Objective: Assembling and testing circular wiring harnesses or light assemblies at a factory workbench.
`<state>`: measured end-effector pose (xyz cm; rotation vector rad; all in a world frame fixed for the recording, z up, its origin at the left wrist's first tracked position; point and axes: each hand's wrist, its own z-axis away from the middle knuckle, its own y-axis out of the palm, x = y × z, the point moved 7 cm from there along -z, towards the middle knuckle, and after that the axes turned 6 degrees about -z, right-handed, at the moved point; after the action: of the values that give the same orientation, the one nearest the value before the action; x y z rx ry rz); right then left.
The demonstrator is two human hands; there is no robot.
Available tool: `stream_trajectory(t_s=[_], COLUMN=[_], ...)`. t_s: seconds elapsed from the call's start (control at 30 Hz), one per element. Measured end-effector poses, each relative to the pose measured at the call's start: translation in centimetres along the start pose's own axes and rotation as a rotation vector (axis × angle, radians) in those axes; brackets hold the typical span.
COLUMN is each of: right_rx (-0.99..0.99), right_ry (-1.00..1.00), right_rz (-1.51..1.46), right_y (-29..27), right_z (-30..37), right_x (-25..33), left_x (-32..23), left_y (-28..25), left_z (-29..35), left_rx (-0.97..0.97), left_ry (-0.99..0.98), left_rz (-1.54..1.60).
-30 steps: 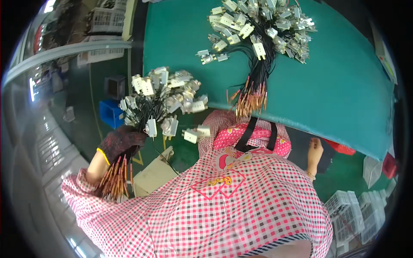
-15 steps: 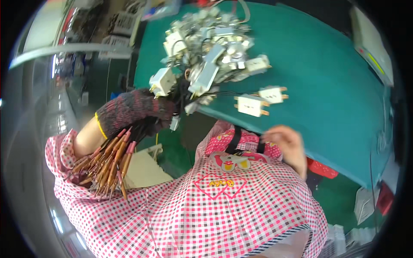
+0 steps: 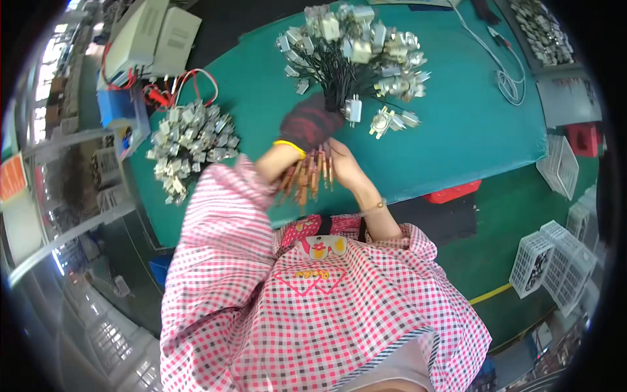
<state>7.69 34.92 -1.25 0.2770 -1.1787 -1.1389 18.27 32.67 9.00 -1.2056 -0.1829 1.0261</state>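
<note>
Straight to the middle of the green desk (image 3: pixel 457 130), gripping hard with the gloved left hand (image 3: pixel 309 124): clamped around a thick bundle of black wires (image 3: pixel 336 85)! Fanning out past the knuckles, toward the far side, into a bushy head of white and silvery connectors (image 3: pixel 359 46). Poking out on the near side, toward the body, as a sheaf of copper-brown ends (image 3: pixel 307 176). Hard to tell: resting on the green top or lifted just over it.

Over to the bare right hand (image 3: pixel 345 163), tucked in close on the right of that sheaf, fingertips just beside or touching the uppermost part. Impossible to tell from here, closed on the ends or merely laid alongside.

Straying out to the right of the bundle, a few loose connectors (image 3: pixel 382 122), low over the green.

And across to the left, well apart: a second heap of connectors (image 3: pixel 192 144), piled on the desk. Just behind, tangled red leads (image 3: pixel 155 97), near a blue box (image 3: pixel 116 108) and a pale cabinet (image 3: pixel 173 42).

Far right, lying in loose loops, a pale cable (image 3: pixel 503 77). Below the near edge, a red container (image 3: pixel 457 191); farther right on the floor, white baskets (image 3: pixel 568 271).
</note>
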Motion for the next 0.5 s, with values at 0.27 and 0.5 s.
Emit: stream_trajectory(t_s=[0.27,0.5], right_rx=[0.191,-0.562], right_ry=[0.123,-0.438], right_rz=[1.475,1.602], right_y=[-6.2,-7.0], right_z=[5.6,4.5], right_x=[3.1,8.3], left_x=[2.6,2.6], left_y=[14.5,12.7], left_z=[-0.9,1.3], left_rx=[-0.201,-0.082], left_ry=[-0.096,0.144], left_rz=[-0.143,0.086])
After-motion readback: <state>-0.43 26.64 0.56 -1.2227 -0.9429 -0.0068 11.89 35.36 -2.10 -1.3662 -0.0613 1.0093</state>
